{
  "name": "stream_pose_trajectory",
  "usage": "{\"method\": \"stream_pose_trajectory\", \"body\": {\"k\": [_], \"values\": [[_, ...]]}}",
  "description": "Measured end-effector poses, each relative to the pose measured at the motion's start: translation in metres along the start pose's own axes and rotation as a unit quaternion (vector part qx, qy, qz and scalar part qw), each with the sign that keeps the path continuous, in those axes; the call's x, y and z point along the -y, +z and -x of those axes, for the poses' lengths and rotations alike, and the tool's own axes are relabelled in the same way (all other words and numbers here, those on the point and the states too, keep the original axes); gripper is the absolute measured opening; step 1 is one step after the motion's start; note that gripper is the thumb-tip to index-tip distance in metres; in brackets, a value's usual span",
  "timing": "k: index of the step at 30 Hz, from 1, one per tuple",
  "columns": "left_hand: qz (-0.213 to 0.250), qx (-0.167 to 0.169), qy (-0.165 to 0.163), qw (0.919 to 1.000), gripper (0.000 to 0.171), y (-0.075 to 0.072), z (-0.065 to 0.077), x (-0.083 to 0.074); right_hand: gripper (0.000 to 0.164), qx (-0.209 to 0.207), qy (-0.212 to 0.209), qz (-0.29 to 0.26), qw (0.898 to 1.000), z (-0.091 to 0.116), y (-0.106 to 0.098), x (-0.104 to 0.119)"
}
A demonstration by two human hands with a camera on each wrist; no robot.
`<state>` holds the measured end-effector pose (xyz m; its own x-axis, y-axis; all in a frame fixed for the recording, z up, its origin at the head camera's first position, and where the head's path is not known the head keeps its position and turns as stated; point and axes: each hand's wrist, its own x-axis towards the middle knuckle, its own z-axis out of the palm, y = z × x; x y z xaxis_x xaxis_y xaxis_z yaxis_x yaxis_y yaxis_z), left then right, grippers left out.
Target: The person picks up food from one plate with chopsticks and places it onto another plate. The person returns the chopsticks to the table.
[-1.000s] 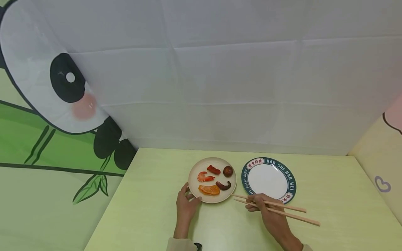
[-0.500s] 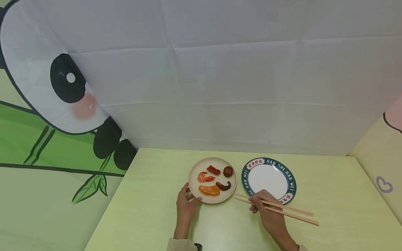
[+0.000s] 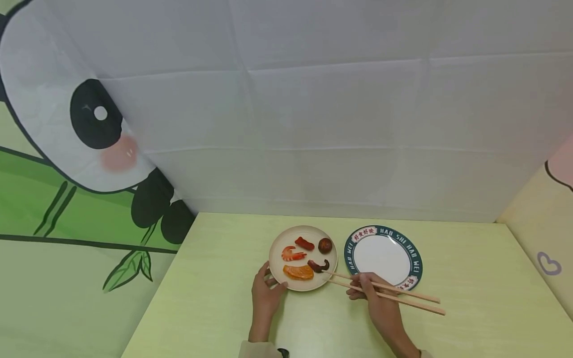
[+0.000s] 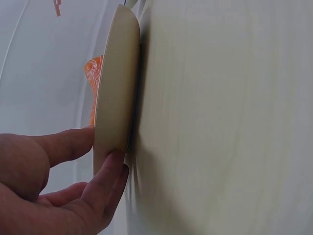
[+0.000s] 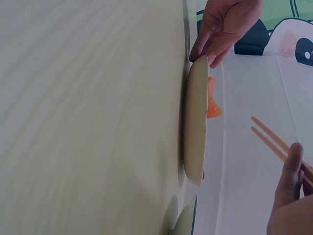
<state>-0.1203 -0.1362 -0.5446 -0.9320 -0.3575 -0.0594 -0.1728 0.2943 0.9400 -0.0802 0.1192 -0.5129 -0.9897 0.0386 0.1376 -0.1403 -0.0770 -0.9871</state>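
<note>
My left hand (image 3: 267,294) pinches the near left rim of a beige plate (image 3: 277,240), thumb on the rim and fingers against its outer side. On that plate lie a shrimp (image 3: 292,254), an orange salmon slice (image 3: 297,272), a red strip (image 3: 304,242), a round brown piece (image 3: 325,244) and a dark curled tentacle (image 3: 317,266). My right hand (image 3: 378,301) grips a pair of chopsticks (image 3: 409,293), tips slightly apart. These tips reach over the plate's near right part, close beside the tentacle. In the left wrist view, the salmon slice (image 4: 93,78) shows above the rim.
A white plate with a dark green lettered rim (image 3: 416,258) stands just right of the beige plate, partly behind my right hand. The pale yellow table (image 3: 215,258) meets a grey-white cloth (image 3: 313,124) at its back edge.
My right hand first drew back slightly to the right, then moved left, bringing the chopstick tips over the plate to the tentacle. My left hand stays on the rim.
</note>
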Motion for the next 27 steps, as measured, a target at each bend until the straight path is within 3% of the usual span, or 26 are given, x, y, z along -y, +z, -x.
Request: {"method": "stream_pose_trajectory", "body": {"k": [5, 9, 16, 19, 23, 27], "values": [[0.002, -0.002, 0.001, 1.0000, 0.073, -0.001, 0.001, -0.002, 0.033, -0.042, 0.013, -0.017, 0.999, -0.003, 0.005, -0.003], [0.003, -0.001, 0.001, 1.0000, 0.073, -0.001, 0.001, -0.002, 0.036, -0.050, 0.025, -0.041, 0.998, -0.005, 0.009, -0.006], [-0.004, -0.004, -0.002, 1.0000, 0.073, 0.000, 0.001, -0.002, 0.030, -0.033, -0.047, -0.121, 0.991, -0.010, 0.010, -0.038], [-0.002, -0.005, -0.002, 1.0000, 0.072, 0.000, 0.001, -0.002, 0.033, -0.049, -0.032, -0.120, 0.991, -0.010, 0.014, -0.036], [-0.001, -0.005, -0.003, 1.0000, 0.071, 0.000, 0.002, -0.002, 0.043, -0.081, 0.034, -0.089, 0.992, -0.009, 0.020, -0.023], [-0.004, -0.005, -0.003, 1.0000, 0.071, 0.000, 0.003, -0.003, 0.044, -0.090, 0.079, -0.096, 0.988, -0.009, 0.024, -0.020]]}}
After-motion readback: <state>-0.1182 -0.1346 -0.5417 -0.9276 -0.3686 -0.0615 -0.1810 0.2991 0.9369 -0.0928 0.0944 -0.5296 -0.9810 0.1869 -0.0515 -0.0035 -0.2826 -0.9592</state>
